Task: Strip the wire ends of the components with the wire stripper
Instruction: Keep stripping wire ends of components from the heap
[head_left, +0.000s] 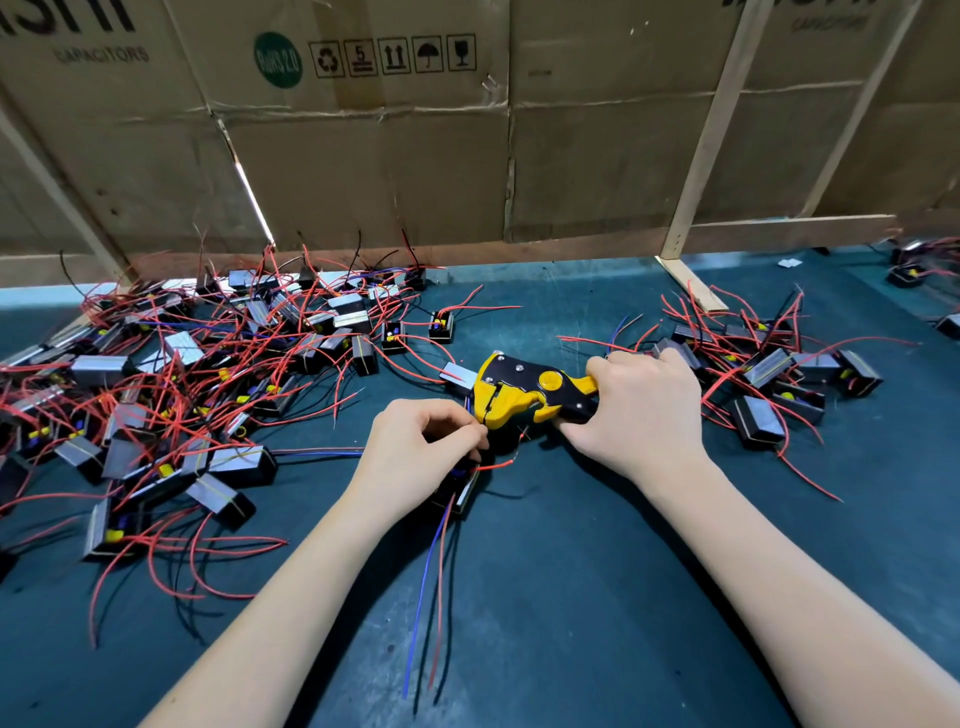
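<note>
With your left hand (423, 447) pinching the red wire (493, 466), seat it squarely in the wire stripper (519, 392) before your right hand (641, 402), gripping the handles, squeezes.

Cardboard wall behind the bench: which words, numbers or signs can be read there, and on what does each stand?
"CAPACITORS": cardboard panel, upper left.
"RoHS 2.0": green round sticker.
"5": stacking-limit symbol, in a row with recycling, this-way-up, umbrella and fragile-glass signs.
Large letters at the top left and top right edges: cut off, unreadable.

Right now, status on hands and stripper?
Left hand pinches thin red wire at yellow-black wire stripper. Right hand grips its handles. Nothing blocking.
</note>
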